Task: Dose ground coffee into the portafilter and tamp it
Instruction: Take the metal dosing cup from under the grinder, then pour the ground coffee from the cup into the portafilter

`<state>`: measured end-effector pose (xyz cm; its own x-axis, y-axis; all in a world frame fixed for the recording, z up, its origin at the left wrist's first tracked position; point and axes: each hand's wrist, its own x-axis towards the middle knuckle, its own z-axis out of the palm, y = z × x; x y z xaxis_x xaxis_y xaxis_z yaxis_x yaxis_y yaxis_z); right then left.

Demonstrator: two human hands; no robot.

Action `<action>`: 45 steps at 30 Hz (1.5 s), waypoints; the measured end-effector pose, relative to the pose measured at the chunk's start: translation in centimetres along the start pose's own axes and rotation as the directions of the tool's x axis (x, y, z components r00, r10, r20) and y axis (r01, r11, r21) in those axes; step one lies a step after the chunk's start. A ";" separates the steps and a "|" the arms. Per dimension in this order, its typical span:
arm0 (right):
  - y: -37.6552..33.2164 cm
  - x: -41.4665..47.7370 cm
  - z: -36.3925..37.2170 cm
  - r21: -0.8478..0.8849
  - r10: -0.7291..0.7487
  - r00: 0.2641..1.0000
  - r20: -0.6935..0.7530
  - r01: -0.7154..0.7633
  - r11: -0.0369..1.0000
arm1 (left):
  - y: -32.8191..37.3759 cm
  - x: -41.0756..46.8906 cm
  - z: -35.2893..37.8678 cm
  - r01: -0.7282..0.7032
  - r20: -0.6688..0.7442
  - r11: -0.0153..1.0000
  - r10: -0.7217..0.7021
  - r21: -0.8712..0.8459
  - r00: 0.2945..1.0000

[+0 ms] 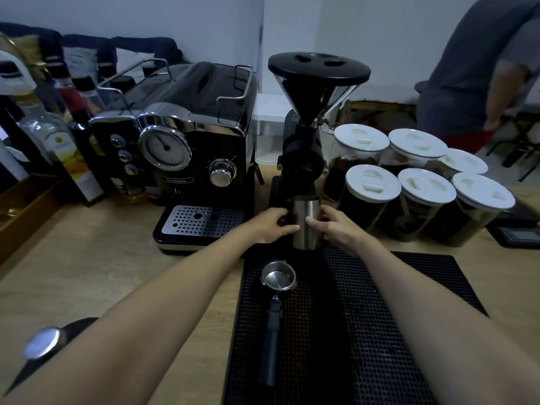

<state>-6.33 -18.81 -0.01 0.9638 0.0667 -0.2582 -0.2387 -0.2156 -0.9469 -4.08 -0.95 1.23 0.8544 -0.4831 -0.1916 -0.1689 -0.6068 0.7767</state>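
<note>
The portafilter (279, 278) lay empty on the mat (380, 317), near the camera. Both hands, left (273, 226) and right (336, 226), held the cup (306, 226) under the grinder (304, 135); lifting it level would avoid spilling.

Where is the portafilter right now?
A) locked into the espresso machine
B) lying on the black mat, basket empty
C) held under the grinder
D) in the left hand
B: the portafilter lies on the black mat with a bare basket, while both hands hold the steel cup under the grinder.
</note>
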 end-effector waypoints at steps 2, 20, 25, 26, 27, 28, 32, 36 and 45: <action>0.5 -0.7 -0.1 0.044 0.007 1.000 -0.009 -0.007 0.999 | 0.1 -0.1 0.2 -0.008 0.010 0.997 0.007 0.071 1.000; -0.1 -8.2 -0.3 0.071 0.015 0.984 -0.175 -0.002 0.997 | 3.3 -5.2 1.5 -0.035 -0.083 0.976 0.054 0.214 0.995; 1.7 -11.1 0.5 0.048 0.014 0.956 -0.294 0.000 0.999 | 0.9 -9.4 1.1 0.143 -0.243 0.979 -0.105 0.143 0.964; 1.9 -11.4 0.5 0.046 0.016 0.952 -0.306 -0.003 0.999 | 0.4 -10.0 1.2 0.189 -0.246 0.972 -0.150 0.141 0.958; 2.2 -11.9 0.7 0.047 0.020 0.949 -0.313 -0.005 0.999 | -0.1 -11.0 1.4 0.233 -0.234 0.961 -0.195 0.149 0.952; 2.3 -12.3 0.9 0.040 0.019 0.947 -0.319 -0.007 0.999 | -0.6 -11.7 1.6 0.272 -0.210 0.949 -0.237 0.159 0.949; 2.7 -13.4 1.8 -0.019 -0.008 0.942 -0.337 0.002 1.000 | -1.9 -14.0 3.3 0.375 -0.064 0.925 -0.372 0.057 0.926; 2.9 -14.0 2.7 -0.082 -0.053 0.928 -0.369 0.024 0.996 | -1.3 -15.1 5.1 0.457 0.023 0.888 -0.458 0.049 0.889; 1.9 -14.0 3.2 -0.163 -0.138 0.925 -0.353 0.085 0.983 | -1.1 -15.6 6.4 0.445 0.045 0.877 -0.459 0.180 0.887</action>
<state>-20.69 -17.08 1.16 0.9669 -0.2520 -0.0404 -0.1337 -0.3654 -0.9212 -20.39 3.25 -0.50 0.8135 -0.1785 -0.5535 0.1431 -0.8610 0.4881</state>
